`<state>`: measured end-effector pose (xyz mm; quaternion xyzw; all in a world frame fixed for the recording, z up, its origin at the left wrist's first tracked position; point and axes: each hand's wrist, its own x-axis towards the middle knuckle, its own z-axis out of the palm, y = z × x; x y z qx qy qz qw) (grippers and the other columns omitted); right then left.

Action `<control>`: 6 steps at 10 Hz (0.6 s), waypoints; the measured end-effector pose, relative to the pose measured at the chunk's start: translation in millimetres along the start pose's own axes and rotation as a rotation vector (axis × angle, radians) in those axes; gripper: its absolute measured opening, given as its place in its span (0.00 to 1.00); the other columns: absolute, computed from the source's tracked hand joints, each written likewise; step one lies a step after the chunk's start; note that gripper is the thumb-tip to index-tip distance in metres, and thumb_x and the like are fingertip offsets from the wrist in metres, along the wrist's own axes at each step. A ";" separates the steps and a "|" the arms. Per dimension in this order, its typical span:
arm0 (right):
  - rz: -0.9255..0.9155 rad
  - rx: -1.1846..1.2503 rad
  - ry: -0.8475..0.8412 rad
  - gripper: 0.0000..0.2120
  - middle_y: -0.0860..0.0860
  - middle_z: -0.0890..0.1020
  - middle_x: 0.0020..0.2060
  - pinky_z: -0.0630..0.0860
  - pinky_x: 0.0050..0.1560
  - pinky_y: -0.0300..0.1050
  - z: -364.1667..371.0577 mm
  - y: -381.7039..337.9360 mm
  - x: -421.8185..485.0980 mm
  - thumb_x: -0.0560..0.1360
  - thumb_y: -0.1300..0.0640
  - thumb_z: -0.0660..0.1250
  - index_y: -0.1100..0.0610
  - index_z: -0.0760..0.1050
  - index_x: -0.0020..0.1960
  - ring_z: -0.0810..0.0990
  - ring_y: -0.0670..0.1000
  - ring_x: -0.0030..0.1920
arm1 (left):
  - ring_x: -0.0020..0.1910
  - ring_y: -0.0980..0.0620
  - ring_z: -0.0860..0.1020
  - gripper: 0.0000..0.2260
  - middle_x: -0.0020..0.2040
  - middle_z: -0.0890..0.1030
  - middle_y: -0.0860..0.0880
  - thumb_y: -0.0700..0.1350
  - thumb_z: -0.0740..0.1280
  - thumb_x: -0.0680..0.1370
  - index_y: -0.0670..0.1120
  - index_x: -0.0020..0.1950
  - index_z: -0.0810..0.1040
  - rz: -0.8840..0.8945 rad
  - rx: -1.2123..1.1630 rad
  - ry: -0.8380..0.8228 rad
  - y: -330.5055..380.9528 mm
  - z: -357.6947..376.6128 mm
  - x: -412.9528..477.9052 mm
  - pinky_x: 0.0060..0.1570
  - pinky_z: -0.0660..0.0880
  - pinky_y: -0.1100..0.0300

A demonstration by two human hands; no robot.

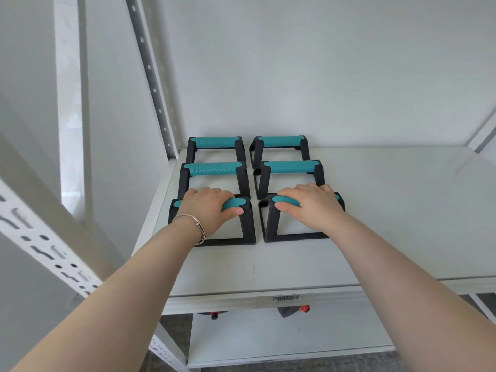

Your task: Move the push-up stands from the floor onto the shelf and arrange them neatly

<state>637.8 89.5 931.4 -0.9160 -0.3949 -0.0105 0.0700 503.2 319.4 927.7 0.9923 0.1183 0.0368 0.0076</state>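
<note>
While the fingers (212,193) of both hands were curled over teal grips, the left hand (208,208) clasped the bar of the front-left stand (248,224) and the right hand (308,205) clasped the bar of the front-right stand (271,224), thumbs tucked in on the near side. Both stands sat flat on the shelf (375,210), side by side with a narrow gap between them, as the nearest row of a two-column block. Behind them stood the middle-left stand (213,168) and middle-right stand (291,167), then the back-left stand (214,142) and back-right stand (280,141) near the wall. The step looked like final squaring. It would go best with small, even pushes from both hands together, bringing the front bases in line with the row behind. A straight lift of the fingers after that would avoid dragging a frame askew. The right column seemed slightly skewed against the left and might want a nudge. Little stood in the way. A perforated upright (153,76) rose close by the block's left, and a bracelet (200,226) hung on the left wrist. A barcode label (285,298) marked the shelf's front edge, and dark objects with red parts (294,310) lay on the level below.
</note>
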 end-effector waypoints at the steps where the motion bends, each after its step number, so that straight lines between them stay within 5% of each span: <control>1: 0.013 0.004 0.006 0.26 0.45 0.79 0.54 0.63 0.58 0.53 -1.5 -1.4 -0.2 0.75 0.30 0.48 0.39 0.71 0.65 0.72 0.52 0.58 | 0.49 0.50 0.74 0.26 0.48 0.78 0.54 0.69 0.49 0.76 0.55 0.63 0.72 -0.010 0.027 -0.003 0.9 -1.7 -0.9 0.55 0.69 0.49; 3: 0.095 0.177 0.150 0.28 0.49 0.75 0.67 0.65 0.68 0.53 -4.8 -5.0 -8.3 0.78 0.35 0.54 0.48 0.67 0.71 0.70 0.52 0.67 | 0.57 0.48 0.73 0.25 0.57 0.76 0.51 0.67 0.54 0.76 0.56 0.67 0.70 -0.088 -0.077 0.022 8.4 -6.2 -6.6 0.60 0.67 0.47; 4: 0.133 0.098 0.277 0.27 0.51 0.74 0.67 0.64 0.69 0.52 0.7 -7.4 -24.9 0.78 0.38 0.57 0.52 0.66 0.72 0.71 0.55 0.67 | 0.66 0.45 0.68 0.26 0.68 0.72 0.49 0.65 0.55 0.77 0.54 0.71 0.66 -0.176 -0.112 0.137 26.0 -11.1 -16.1 0.65 0.66 0.46; 6: 0.097 0.055 0.561 0.28 0.56 0.77 0.64 0.65 0.68 0.56 -0.8 -3.9 -70.8 0.75 0.45 0.67 0.59 0.70 0.70 0.72 0.59 0.65 | 0.72 0.42 0.62 0.25 0.71 0.69 0.45 0.59 0.57 0.79 0.48 0.73 0.63 -0.209 -0.014 0.388 87.7 -20.4 -45.1 0.72 0.58 0.45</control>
